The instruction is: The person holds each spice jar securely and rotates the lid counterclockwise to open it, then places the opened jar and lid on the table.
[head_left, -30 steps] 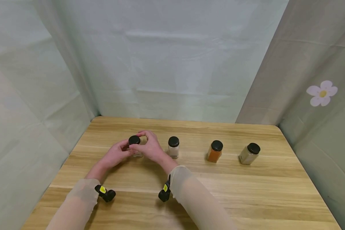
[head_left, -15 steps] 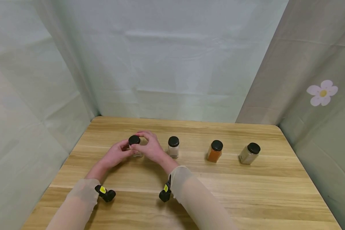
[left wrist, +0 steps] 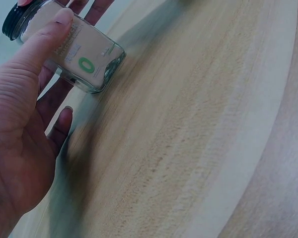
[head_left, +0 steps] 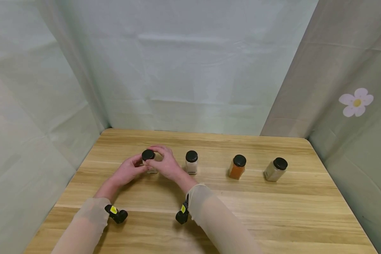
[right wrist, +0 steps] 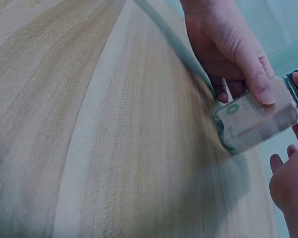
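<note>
At the left of the table, a square glass spice jar (left wrist: 97,52) of pale powder, with a green mark on its label, stands between both hands. My left hand (head_left: 128,171) grips its body, the thumb lying along the label in the left wrist view. Fingers and thumb of my right hand (head_left: 169,165) pinch round the black lid (head_left: 148,155), which sits on the jar's neck. In the right wrist view, part of the right hand (right wrist: 293,183) shows at the right edge, its fingertips at the lid. Some fingers of the left hand are hidden behind the jar.
To the right, a jar of whitish powder (head_left: 192,167), a jar of orange powder (head_left: 236,171) and a jar of beige powder (head_left: 274,174) stand apart in a row, all black-lidded. The wooden table (head_left: 289,215) meets hanging cloth (head_left: 203,88) at its back and sides.
The right hand's thumb and fingers have shifted slightly on the lid. The left hand, its jar and the other jars keep their places.
</note>
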Demonstrator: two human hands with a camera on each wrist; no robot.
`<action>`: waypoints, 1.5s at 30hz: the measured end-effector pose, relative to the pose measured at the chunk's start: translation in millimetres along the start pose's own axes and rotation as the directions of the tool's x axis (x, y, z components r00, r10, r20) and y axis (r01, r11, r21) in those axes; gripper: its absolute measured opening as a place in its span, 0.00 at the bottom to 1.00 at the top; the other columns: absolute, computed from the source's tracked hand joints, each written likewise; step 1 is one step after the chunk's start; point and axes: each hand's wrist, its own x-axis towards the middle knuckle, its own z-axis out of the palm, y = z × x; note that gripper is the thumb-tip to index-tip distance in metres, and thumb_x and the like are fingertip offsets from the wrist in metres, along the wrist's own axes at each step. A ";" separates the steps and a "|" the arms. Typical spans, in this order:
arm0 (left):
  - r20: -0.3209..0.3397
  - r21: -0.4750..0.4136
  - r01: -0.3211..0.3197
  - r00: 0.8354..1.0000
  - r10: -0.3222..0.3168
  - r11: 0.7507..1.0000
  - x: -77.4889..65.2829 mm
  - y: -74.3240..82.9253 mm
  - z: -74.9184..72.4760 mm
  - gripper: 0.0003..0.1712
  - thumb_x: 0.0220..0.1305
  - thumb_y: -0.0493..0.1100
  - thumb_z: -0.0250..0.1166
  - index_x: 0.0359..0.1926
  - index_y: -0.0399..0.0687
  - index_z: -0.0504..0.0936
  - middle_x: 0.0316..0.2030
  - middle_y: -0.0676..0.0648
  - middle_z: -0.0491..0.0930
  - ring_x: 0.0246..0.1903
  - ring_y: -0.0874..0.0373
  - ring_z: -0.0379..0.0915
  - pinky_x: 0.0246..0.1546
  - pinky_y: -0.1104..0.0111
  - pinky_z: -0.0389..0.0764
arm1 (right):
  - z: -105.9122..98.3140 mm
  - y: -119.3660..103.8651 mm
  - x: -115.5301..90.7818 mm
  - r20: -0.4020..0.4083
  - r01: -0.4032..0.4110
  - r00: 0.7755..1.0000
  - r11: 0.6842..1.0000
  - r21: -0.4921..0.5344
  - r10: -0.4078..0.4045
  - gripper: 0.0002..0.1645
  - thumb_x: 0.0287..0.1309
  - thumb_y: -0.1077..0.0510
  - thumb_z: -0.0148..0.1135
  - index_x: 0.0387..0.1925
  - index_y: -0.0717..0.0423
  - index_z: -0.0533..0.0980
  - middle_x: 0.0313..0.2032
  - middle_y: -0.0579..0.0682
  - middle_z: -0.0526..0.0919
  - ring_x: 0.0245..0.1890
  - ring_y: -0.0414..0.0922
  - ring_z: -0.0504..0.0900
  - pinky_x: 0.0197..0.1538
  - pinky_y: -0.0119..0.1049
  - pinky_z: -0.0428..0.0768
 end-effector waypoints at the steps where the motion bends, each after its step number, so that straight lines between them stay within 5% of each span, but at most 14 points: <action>1: 0.000 -0.004 -0.004 1.000 0.004 1.000 0.0 -0.5 -0.1 0.31 0.69 0.49 0.70 0.69 0.47 0.75 0.69 0.43 0.72 0.66 0.49 0.66 0.61 0.63 0.71 | 0.2 0.1 0.0 0.000 -0.001 1.000 1.000 -0.001 0.001 0.30 0.62 0.50 0.71 0.66 0.44 0.77 0.71 0.43 0.67 0.72 0.42 0.56 0.71 0.54 0.57; 11: 0.009 -0.041 -0.016 1.000 0.016 0.999 -0.7 -3.9 -0.4 0.30 0.71 0.45 0.68 0.70 0.43 0.73 0.68 0.38 0.71 0.67 0.44 0.65 0.56 0.76 0.72 | 3.0 -1.3 -3.0 -0.002 -0.008 1.000 0.999 0.047 0.008 0.36 0.58 0.48 0.75 0.68 0.34 0.75 0.73 0.43 0.65 0.73 0.43 0.54 0.73 0.55 0.54; 21: 0.015 -0.057 0.004 1.000 -0.003 0.998 -1.8 -2.2 0.0 0.27 0.72 0.43 0.67 0.68 0.43 0.75 0.63 0.38 0.75 0.57 0.47 0.70 0.51 0.70 0.77 | 6.6 -0.6 -3.9 -0.012 -0.019 1.000 1.000 -0.010 0.019 0.47 0.56 0.41 0.76 0.75 0.39 0.66 0.72 0.37 0.64 0.75 0.44 0.53 0.73 0.53 0.56; 26: 0.021 -0.070 0.016 1.000 -0.014 0.997 -2.6 -1.5 -0.4 0.28 0.72 0.43 0.66 0.70 0.45 0.74 0.66 0.39 0.73 0.59 0.47 0.69 0.52 0.71 0.77 | 8.2 -0.9 -3.4 -0.047 -0.028 0.999 0.999 -0.036 0.026 0.46 0.54 0.39 0.78 0.72 0.31 0.68 0.72 0.38 0.63 0.72 0.42 0.55 0.72 0.50 0.60; 38: 0.003 -0.074 -0.011 1.000 0.011 0.997 -1.6 -2.9 0.4 0.29 0.71 0.42 0.67 0.70 0.40 0.73 0.66 0.37 0.73 0.58 0.55 0.70 0.53 0.74 0.73 | 12.4 -9.2 -1.8 -0.132 -0.019 0.991 0.998 -0.061 0.011 0.42 0.49 0.39 0.80 0.63 0.48 0.74 0.67 0.40 0.68 0.70 0.41 0.58 0.69 0.46 0.64; 45: -0.008 -0.061 0.007 1.000 -0.008 0.998 -0.8 -3.3 0.9 0.30 0.70 0.42 0.68 0.69 0.41 0.74 0.65 0.38 0.74 0.59 0.53 0.69 0.54 0.75 0.72 | 14.9 -11.3 -0.2 -0.165 -0.044 0.986 0.996 -0.078 0.031 0.36 0.49 0.40 0.81 0.56 0.45 0.75 0.65 0.40 0.70 0.70 0.41 0.58 0.68 0.43 0.65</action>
